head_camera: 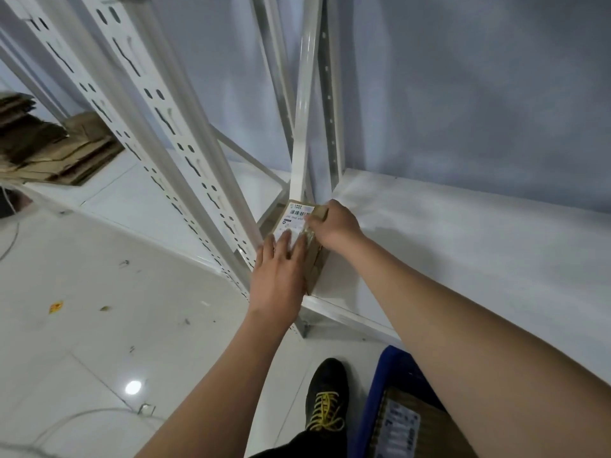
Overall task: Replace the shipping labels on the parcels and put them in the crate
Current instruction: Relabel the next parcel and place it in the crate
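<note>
Both hands' grip on parcel [299, 226], white shelf [463, 246]

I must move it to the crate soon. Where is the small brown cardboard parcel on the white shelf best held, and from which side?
Probably across its two long sides, from above and the front. The small brown cardboard parcel lies flat at the white shelf corner, against the white upright post, so its rear is blocked.
</note>
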